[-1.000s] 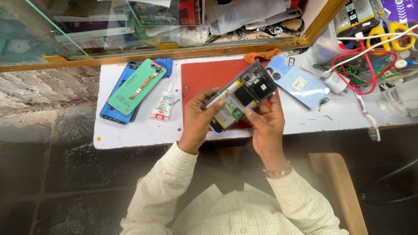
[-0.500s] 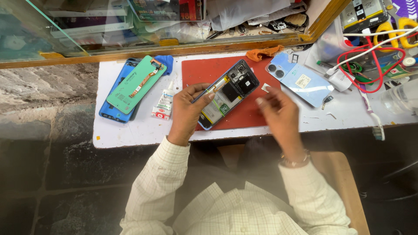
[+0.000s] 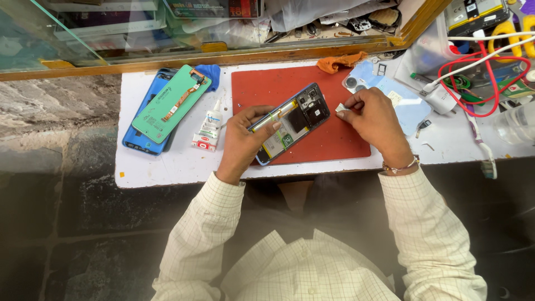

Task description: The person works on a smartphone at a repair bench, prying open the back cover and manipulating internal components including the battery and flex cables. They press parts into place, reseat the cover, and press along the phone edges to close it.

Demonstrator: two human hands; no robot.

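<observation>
My left hand (image 3: 242,142) grips an opened phone (image 3: 294,121) with its back off, battery and dark circuit boards showing, tilted over the red work mat (image 3: 273,83). A thin metal tool lies along the phone under my left thumb. My right hand (image 3: 372,117) is just right of the phone's top end and pinches a small white piece (image 3: 340,107) between thumb and fingers. Under my right hand lies the light blue back cover (image 3: 404,100) with its camera rings.
On the white bench (image 3: 167,164), a green display panel (image 3: 170,103) rests on a blue phone (image 3: 139,139) at left, next to a small glue tube (image 3: 210,122). An orange cloth (image 3: 341,61), red cables (image 3: 485,72), a white charger (image 3: 440,97) and a toothbrush (image 3: 482,150) lie right.
My right hand left the phone, moved to the right, and now pinches a small white piece beside the phone's top. My left hand keeps holding the phone over the mat.
</observation>
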